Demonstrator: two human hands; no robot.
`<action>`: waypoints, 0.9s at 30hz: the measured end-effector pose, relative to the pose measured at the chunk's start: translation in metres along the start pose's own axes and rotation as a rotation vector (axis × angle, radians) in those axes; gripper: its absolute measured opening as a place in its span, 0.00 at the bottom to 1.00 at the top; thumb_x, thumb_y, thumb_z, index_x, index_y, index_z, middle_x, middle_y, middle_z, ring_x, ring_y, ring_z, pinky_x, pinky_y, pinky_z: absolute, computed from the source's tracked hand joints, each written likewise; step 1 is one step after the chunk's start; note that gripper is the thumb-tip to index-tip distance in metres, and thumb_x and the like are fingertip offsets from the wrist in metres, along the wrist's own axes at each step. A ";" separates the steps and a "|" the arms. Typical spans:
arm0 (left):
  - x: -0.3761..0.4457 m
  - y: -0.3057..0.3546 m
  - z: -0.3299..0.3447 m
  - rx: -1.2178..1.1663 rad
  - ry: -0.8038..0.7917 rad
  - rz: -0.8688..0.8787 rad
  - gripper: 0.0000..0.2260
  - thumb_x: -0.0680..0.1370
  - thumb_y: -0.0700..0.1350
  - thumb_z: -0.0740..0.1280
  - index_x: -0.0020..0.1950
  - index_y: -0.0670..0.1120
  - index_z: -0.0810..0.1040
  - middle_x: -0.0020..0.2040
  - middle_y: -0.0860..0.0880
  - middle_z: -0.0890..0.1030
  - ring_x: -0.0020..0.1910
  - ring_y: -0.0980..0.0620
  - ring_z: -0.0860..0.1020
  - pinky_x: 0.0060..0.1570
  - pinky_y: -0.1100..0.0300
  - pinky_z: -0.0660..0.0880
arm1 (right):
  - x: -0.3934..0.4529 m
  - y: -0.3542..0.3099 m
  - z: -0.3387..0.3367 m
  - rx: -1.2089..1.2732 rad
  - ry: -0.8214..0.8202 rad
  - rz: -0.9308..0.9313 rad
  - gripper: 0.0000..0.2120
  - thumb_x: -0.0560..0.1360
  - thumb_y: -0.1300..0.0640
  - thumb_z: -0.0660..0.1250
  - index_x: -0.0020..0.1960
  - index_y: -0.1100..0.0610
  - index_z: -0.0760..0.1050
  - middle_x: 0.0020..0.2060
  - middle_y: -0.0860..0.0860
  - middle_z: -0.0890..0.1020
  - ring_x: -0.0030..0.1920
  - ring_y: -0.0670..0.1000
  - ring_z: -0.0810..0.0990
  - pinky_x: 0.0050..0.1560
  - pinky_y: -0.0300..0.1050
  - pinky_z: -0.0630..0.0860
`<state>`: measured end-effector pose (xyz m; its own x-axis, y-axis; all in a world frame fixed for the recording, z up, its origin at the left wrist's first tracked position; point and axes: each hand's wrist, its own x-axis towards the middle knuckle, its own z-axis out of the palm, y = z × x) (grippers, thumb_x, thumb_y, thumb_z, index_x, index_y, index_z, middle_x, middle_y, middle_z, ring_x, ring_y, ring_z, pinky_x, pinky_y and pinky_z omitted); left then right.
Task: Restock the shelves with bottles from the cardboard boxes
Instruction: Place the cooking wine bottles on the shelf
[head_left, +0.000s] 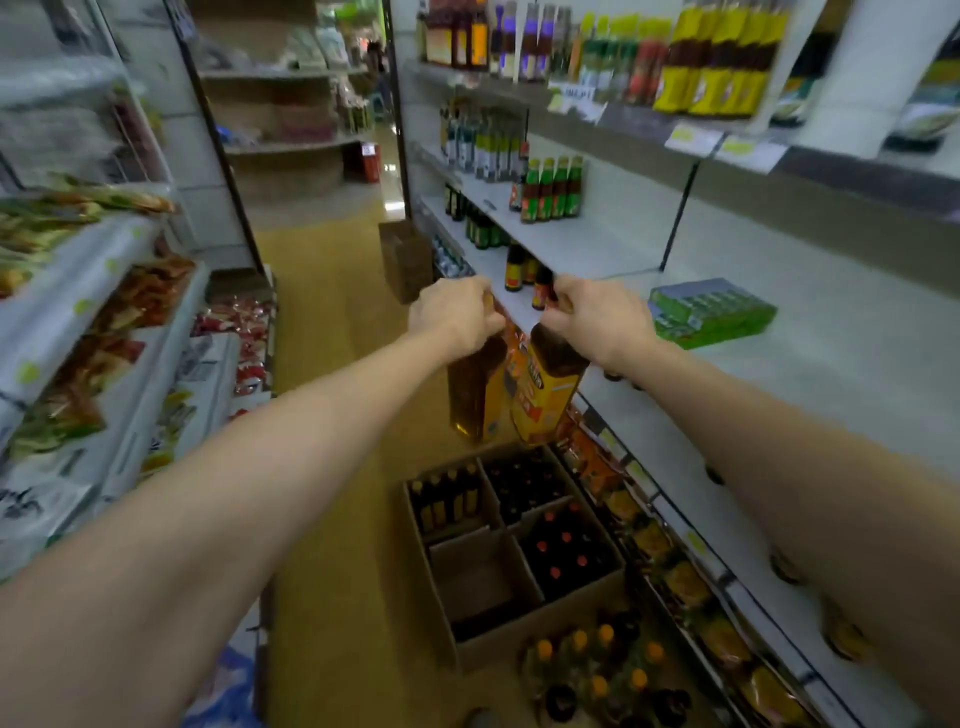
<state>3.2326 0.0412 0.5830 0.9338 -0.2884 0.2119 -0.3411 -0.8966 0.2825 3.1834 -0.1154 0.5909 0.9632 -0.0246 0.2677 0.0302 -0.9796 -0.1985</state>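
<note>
My left hand (454, 314) grips the neck of an amber bottle (475, 395) that hangs over the aisle floor. My right hand (597, 317) grips the top of a second amber bottle with a yellow label (545, 400). Both bottles hang side by side at the front edge of the grey shelf (587, 249) on the right. Below them an open cardboard box (483, 577) stands on the floor, with dark bottles (524, 483) and red-capped bottles (566, 551) in its compartments. One compartment looks empty.
Orange-capped bottles (597, 670) stand on the floor by the box. A green pack (711, 312) lies on the right shelf, and small dark bottles (524, 270) stand at its edge. Snack bags (78, 332) fill the left shelves. Another box (402, 260) stands farther down the aisle.
</note>
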 end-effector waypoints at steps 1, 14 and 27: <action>-0.014 0.010 -0.017 0.005 0.024 0.002 0.13 0.77 0.55 0.64 0.56 0.49 0.74 0.53 0.44 0.78 0.52 0.40 0.77 0.43 0.54 0.70 | -0.016 -0.003 -0.018 0.004 0.016 0.002 0.10 0.77 0.51 0.60 0.45 0.56 0.64 0.32 0.53 0.68 0.39 0.59 0.71 0.33 0.47 0.62; -0.168 0.141 -0.184 0.109 0.127 0.121 0.13 0.78 0.54 0.63 0.39 0.48 0.66 0.37 0.50 0.71 0.36 0.50 0.71 0.29 0.59 0.63 | -0.174 -0.009 -0.194 -0.032 0.033 -0.075 0.17 0.78 0.51 0.61 0.34 0.54 0.59 0.30 0.51 0.66 0.31 0.51 0.66 0.28 0.45 0.57; -0.269 0.293 -0.233 0.043 0.214 0.299 0.13 0.77 0.55 0.64 0.41 0.47 0.69 0.36 0.51 0.71 0.34 0.52 0.70 0.31 0.59 0.64 | -0.336 0.043 -0.344 -0.023 0.274 0.039 0.15 0.75 0.52 0.61 0.33 0.55 0.61 0.30 0.50 0.68 0.31 0.50 0.66 0.30 0.44 0.61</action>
<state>2.8559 -0.0659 0.8269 0.7479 -0.4676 0.4713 -0.5866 -0.7978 0.1394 2.7687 -0.2181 0.8169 0.8551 -0.1123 0.5062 -0.0144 -0.9810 -0.1933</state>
